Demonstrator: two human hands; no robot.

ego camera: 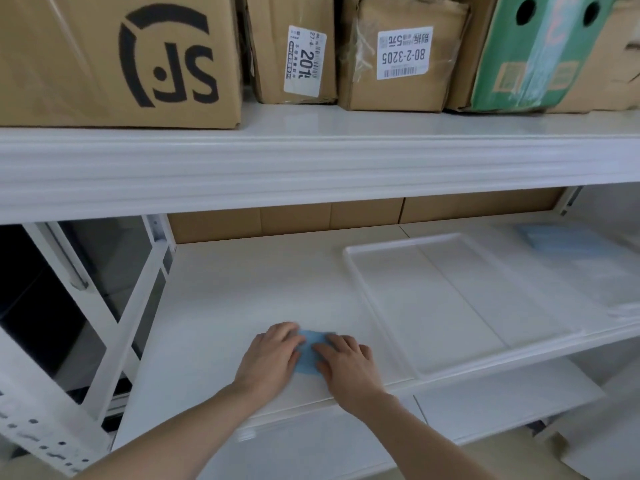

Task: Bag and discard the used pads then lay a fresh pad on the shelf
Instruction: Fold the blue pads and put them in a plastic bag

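A small folded blue pad (309,355) lies on the white middle shelf (221,306) near its front edge. My left hand (273,355) rests on the pad's left side, fingers curled over it. On the pad's right side my right hand (344,363) presses down, fingers on the blue material. Most of the pad is hidden under both hands. A stack of blue pads (550,239) sits blurred at the far right back of the same shelf.
A white shallow tray (356,258) lies on the shelf to the right of my hands. Cardboard boxes (104,60) fill the shelf above, and more stand behind the middle shelf. White shelf braces (131,306) cross at the left. A lower shelf shows below.
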